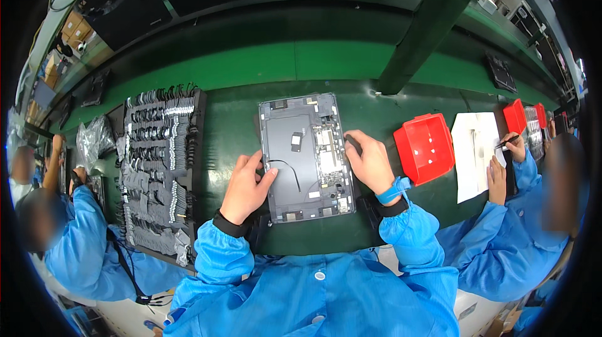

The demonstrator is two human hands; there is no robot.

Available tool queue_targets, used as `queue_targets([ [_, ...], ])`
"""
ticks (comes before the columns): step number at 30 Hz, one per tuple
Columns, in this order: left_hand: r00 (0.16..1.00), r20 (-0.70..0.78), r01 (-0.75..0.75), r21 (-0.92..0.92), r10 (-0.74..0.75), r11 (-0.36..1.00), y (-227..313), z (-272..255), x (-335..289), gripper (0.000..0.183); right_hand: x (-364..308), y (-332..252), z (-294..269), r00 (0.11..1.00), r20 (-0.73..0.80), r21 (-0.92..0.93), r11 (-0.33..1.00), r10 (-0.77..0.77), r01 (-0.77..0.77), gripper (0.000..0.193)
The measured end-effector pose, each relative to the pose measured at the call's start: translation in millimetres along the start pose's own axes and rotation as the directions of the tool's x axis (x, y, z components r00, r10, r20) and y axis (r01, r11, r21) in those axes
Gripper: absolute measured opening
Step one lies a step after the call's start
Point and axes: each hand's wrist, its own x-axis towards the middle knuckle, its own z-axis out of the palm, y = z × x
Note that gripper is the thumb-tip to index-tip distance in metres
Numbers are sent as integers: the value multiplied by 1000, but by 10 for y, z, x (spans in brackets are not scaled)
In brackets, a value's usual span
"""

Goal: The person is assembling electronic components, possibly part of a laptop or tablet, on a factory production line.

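An opened grey tablet-like housing [285, 142] lies in front of me, its inside facing up. A circuit board [328, 155] runs along its right side, and a thin black cable [295, 172] curves across its left part. A small black-and-white piece [296, 142] sits near its middle. My left hand [246, 187] grips the left edge, thumb over the rim beside the cable's end. On the opposite edge, my right hand [371, 162] holds on with thumb and fingers, a blue strap around its wrist. Dark supports partly show under the housing's near corners.
Left of the housing stands a black tray [198, 149] packed with rows of dark cable-like parts. A red bin [426, 149] with a few small white pieces stands to the right. Beyond it, a co-worker's hands rest on white paper [473, 155], one with a pen. A green post [433, 23] rises behind.
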Motion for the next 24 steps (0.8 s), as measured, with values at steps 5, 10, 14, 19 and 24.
queue_targets([
  [5, 990, 122, 116, -359, -76, 926, 163, -111, -12, 56, -6, -53, 3, 987, -37, 119, 981, 157, -151, 21],
  [10, 988, 130, 149, -636, -86, 757, -40, 123, 352, 51, 15, 218, 67, 966, 29, 390, 887, 258, -248, 26],
  [14, 984, 94, 173, -679, -150, 714, -78, -46, 801, 47, -172, 208, -5, 959, 33, 470, 843, 281, -263, 24],
  [19, 976, -137, 37, -668, -171, 743, -277, -140, 1719, 47, -414, 164, 55, 951, 169, 476, 824, 258, -308, 22],
  [24, 942, -186, 79, -684, -278, 726, -412, -309, 2322, 49, -452, 35, 93, 941, 136, 345, 875, 311, -339, 20],
])
